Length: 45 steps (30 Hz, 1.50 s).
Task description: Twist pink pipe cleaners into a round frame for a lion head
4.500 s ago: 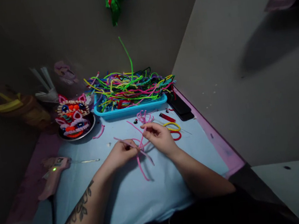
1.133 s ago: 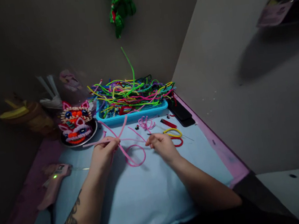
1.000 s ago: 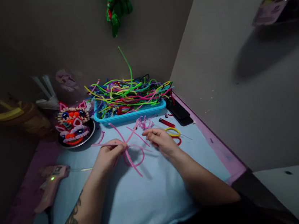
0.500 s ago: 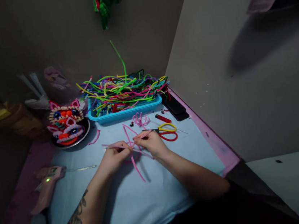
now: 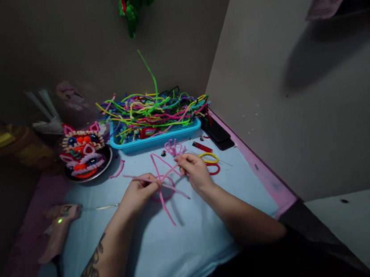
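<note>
Several pink pipe cleaners (image 5: 167, 211) cross each other over the middle of the table. My left hand (image 5: 144, 189) pinches them close to where they cross, and one end sticks out past its fingers to the left. My right hand (image 5: 192, 168) has its fingertips closed on the end of one pink strand, up and right of the crossing. Under the strands a pink ring shape shows. Just beyond my right hand lie scissors (image 5: 213, 169) with a yellow and a red handle loop, their blades hidden behind the hand. A curled pink bundle (image 5: 174, 148) rests behind them.
At the back stands a blue tray (image 5: 158, 139) heaped with coloured pipe cleaners. On the left are a bowl (image 5: 106, 167) with fuzzy animal-face pieces and a pink glue gun (image 5: 59, 228) with a lit green light. A red lighter (image 5: 202, 146) and a black phone (image 5: 217, 132) lie at right.
My right hand has moved a little up and right, away from the crossing, drawing out the end of one pink strand. My left hand keeps its pinch near the crossing.
</note>
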{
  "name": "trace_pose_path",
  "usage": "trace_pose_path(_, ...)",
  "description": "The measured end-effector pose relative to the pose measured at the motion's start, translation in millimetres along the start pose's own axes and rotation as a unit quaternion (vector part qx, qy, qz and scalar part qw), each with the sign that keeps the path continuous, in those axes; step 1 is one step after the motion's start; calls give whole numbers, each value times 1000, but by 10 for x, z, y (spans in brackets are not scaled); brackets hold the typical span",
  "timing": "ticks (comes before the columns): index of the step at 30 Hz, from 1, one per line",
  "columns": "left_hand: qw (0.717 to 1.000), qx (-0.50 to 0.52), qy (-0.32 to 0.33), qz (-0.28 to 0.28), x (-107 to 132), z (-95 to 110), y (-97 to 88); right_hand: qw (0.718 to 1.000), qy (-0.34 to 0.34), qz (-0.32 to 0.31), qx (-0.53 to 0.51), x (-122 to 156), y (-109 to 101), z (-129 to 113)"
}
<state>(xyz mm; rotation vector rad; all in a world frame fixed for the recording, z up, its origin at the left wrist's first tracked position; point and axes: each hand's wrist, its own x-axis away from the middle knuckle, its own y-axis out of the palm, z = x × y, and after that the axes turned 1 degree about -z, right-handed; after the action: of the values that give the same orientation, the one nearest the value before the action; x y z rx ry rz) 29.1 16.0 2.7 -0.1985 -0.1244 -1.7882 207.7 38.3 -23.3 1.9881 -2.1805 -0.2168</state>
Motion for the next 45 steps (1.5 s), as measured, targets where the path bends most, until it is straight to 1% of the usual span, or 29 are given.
trace_pose_path(3,1000,3,1,-4,-7,-11,-17,998,-46,41,21,-9,-28,11)
trace_pose_path(5,1000,9,4,0,-10,-12,-21,997,-59,36,27,-18,-44,33)
trace_pose_path(8,1000,14,6,18,-15,0,-30,999,-26,-31,23,-42,-63,30)
trace_pose_path(10,1000,16,3,24,-21,9,-40,994,-1,-88,61,-51,-70,-11)
trace_pose_path(13,999,29,-18,15,-31,6,-47,972,9,-178,151,-33,-59,-91)
trace_pose_path(15,999,39,-30,5,-38,-10,-37,960,20,-221,170,-5,-35,-115)
trace_pose_path(16,999,41,-31,1,-41,-20,-28,958,33,-230,165,9,-19,-113)
trace_pose_path(18,999,36,-22,-2,-48,-34,-12,960,66,-226,151,28,13,-84)
trace_pose_path(21,1000,1,-12,3,-55,-14,-12,969,86,-183,142,24,42,-22)
trace_pose_path(25,997,-65,-23,-19,-42,75,-86,985,72,-99,122,-11,19,10)
trace_pose_path(27,994,-103,-27,-23,-28,105,-123,987,55,-72,133,-15,0,3)
trace_pose_path(32,990,-135,-16,-21,-1,94,-115,975,6,-19,220,0,0,-16)
trace_pose_path(35,992,-123,-29,-22,-6,88,-114,980,21,-24,197,-28,-10,-4)
trace_pose_path(37,995,-97,-37,0,-20,99,-152,987,41,-32,152,-61,-38,6)
trace_pose_path(41,995,-30,-25,93,-55,118,-272,993,75,-10,87,-99,-95,9)
trace_pose_path(43,992,-19,-9,123,-73,94,-309,993,90,-18,72,-92,-98,14)
trace_pose_path(45,989,-39,25,143,-90,45,-318,992,98,-35,66,-73,-84,31)
